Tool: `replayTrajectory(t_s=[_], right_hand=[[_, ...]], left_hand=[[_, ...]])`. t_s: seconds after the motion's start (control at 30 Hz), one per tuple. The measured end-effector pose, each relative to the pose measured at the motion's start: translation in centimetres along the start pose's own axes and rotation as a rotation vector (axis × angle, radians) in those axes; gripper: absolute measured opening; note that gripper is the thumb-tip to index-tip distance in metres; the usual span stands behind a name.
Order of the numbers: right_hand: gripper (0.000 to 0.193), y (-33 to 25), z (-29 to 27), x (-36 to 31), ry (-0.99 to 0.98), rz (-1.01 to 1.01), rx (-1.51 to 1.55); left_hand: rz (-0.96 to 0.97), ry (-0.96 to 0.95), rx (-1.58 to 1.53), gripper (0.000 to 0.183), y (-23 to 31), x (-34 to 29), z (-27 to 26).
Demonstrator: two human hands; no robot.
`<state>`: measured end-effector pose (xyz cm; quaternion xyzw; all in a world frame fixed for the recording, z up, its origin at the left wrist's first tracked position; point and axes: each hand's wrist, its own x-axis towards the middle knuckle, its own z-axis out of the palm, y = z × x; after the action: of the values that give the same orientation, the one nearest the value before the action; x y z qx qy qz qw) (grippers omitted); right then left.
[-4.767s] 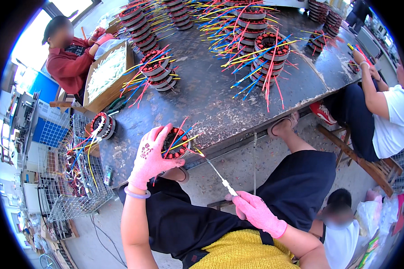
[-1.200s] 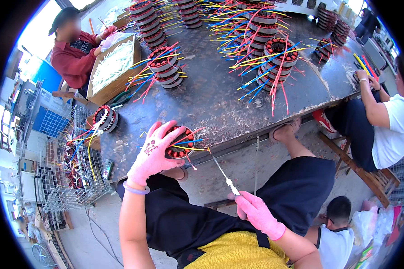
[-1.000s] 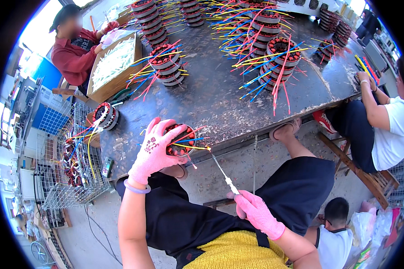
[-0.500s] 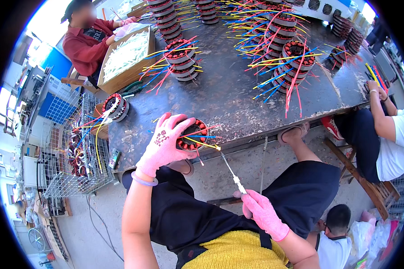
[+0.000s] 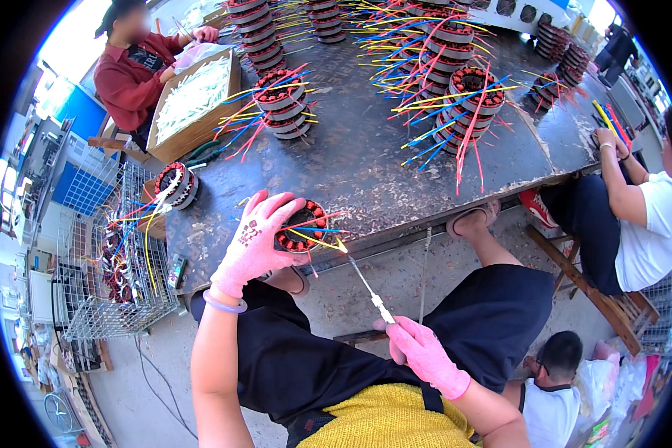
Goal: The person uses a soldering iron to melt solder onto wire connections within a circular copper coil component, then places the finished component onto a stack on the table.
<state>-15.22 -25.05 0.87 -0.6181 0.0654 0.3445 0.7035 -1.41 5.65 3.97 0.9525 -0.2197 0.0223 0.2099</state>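
Observation:
In a pink glove, my left hand (image 5: pixel 252 237) grips a motor stator (image 5: pixel 318 213), a ring with red windings, at the table's near edge. Red, blue and yellow leads stick out of it. My right hand (image 5: pixel 423 352), gloved in pink too, is closed around the lower end of a thin metal rod-like tool (image 5: pixel 364 281) with a white section by the fingers. The rod's far tip meets the end of a yellow lead (image 5: pixel 315 239); whether it hooks or only touches it is too small to tell.
Stacked stators (image 5: pixel 470 112) with loose leads stand across the dark table (image 5: pixel 351 160). Another stator (image 5: pixel 176 185) sits at the left corner, near a wire basket (image 5: pixel 112 299). A person (image 5: pixel 131 78) works behind a box of white sleeves (image 5: pixel 194 93); other people sit at right.
The whole view has shifted slightly, so everything appears a little further left. Both hands keep their grips, and the rod tip stays at the yellow lead.

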Motion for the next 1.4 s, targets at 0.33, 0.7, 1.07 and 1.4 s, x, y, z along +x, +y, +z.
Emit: replayTrajectory(t_s=[0.33,0.7,1.07,1.4], right_hand=[[0.034,0.0,0.0,0.1,-0.003,-0.007,-0.008],[0.036,-0.4,-0.2,0.0,0.001,0.005,-0.066],[0.035,-0.7,-0.1,-0.2,0.017,0.030,-0.046],[0.033,-1.1,0.0,-0.2,0.007,0.009,-0.067]], left_hand=[[-0.011,0.000,-0.005,0.090,0.0,-0.1,0.1],[0.034,0.013,-0.018,0.090,-0.5,-0.2,0.2],[-0.031,-0.017,-0.018,0.091,0.2,-0.1,0.1],[-0.089,-0.043,0.012,0.091,0.3,-0.2,0.2]])
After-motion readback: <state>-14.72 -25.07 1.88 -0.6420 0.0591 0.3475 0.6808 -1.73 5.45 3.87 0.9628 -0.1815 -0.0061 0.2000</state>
